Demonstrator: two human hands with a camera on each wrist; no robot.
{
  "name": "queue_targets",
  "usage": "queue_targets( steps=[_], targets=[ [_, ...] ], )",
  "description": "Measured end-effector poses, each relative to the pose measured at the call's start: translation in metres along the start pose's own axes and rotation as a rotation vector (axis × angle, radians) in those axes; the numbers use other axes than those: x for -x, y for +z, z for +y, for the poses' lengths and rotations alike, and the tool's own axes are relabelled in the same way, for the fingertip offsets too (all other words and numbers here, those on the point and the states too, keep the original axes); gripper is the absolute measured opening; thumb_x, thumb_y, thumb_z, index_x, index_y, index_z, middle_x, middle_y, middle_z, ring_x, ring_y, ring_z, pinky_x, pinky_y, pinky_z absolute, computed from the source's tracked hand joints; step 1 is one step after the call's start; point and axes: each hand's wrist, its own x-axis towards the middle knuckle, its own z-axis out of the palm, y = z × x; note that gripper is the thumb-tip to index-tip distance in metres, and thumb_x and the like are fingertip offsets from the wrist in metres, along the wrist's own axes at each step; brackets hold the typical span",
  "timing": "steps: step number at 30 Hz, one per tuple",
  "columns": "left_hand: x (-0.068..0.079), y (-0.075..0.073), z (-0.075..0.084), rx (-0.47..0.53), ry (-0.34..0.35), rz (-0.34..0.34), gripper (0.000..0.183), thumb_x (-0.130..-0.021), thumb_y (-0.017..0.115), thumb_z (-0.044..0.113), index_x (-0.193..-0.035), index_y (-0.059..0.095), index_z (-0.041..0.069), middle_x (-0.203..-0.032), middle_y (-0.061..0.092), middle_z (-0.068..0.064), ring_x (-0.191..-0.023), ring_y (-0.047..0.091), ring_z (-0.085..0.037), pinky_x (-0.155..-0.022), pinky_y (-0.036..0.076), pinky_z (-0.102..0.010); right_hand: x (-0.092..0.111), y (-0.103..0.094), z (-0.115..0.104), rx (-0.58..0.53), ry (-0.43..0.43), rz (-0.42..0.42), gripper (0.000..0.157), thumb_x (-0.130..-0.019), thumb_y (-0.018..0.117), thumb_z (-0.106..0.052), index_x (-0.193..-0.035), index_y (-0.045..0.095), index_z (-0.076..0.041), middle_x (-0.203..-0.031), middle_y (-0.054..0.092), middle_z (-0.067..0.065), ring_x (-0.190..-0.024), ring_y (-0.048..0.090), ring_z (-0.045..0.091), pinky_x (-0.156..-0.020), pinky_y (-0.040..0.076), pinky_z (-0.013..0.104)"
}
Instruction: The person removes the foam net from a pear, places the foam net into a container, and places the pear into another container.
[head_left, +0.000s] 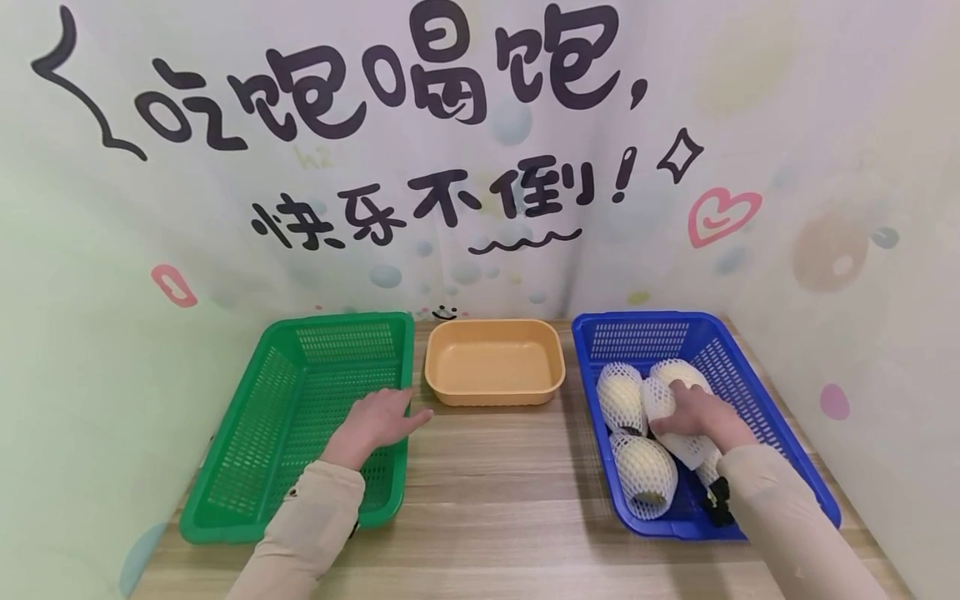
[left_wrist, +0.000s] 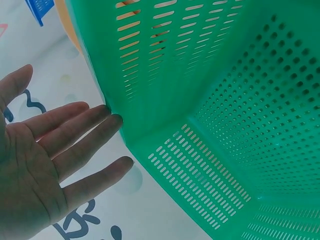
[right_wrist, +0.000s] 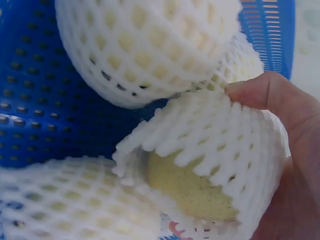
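My right hand (head_left: 701, 414) is in the blue basket (head_left: 645, 317), pinching a yellowish fruit (right_wrist: 190, 184) through its white foam net (right_wrist: 220, 125). Thumb on the net, other fingers mostly hidden. More netted fruits (head_left: 645, 472) close around it. My left hand (head_left: 381, 418) is at the green basket (head_left: 330, 383), fingers straight, slightly spread; can't tell if tips touch the rim. Tan tray (head_left: 495, 362) between baskets.

Head camera here looks forward and down; close left-wrist view shares its green basket (head_left: 300, 400), close right-wrist view, seemingly downward, its blue basket (head_left: 660, 527).
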Motion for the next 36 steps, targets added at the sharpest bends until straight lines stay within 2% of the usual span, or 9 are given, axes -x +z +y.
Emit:
queue_targets(
  steps=[10,16,28,36],
  targets=[
    [0.0,0.0,-0.001,0.002,0.003,0.007,0.058,-0.091,0.051,0.039,-0.132,0.045,-0.002,-0.123,0.052,-0.021,-0.113,0.047,-0.038,-0.087,0.041,-0.051,0.005,-0.028,-0.006,0.039,-0.082,0.115,0.093,-0.075,0.064,-0.048,-0.133,0.025,0.014,-0.127,0.027,0.045,-0.107,0.036,0.059,-0.078,0.034,0.066],
    [0.0,-0.001,0.0,0.003,-0.003,0.007,0.057,-0.092,0.052,0.039,-0.132,0.045,-0.001,-0.124,0.052,-0.02,-0.113,0.048,-0.038,-0.087,0.041,-0.052,0.009,-0.043,-0.021,0.042,-0.133,0.156,0.095,-0.077,0.063,-0.049,-0.134,0.023,0.015,-0.129,0.025,0.045,-0.112,0.03,0.059,-0.083,0.03,0.067],
    [0.0,-0.001,-0.001,-0.003,0.002,0.003,0.059,-0.092,0.051,0.041,-0.132,0.045,-0.001,-0.124,0.052,-0.021,-0.112,0.048,-0.038,-0.085,0.042,-0.051,0.009,-0.051,-0.049,0.022,-0.205,0.211,0.092,-0.079,0.063,-0.045,-0.14,0.019,0.01,-0.137,0.022,0.037,-0.122,0.021,0.055,-0.089,0.024,0.068],
    [0.0,0.001,-0.003,0.005,0.011,0.008,0.059,-0.092,0.051,0.04,-0.132,0.045,-0.002,-0.126,0.05,-0.021,-0.115,0.046,-0.039,-0.088,0.04,-0.052,0.013,-0.053,-0.069,0.035,-0.223,0.235,0.089,-0.08,0.062,-0.044,-0.141,0.02,0.006,-0.138,0.024,0.034,-0.12,0.026,0.054,-0.087,0.025,0.069]
  ],
)
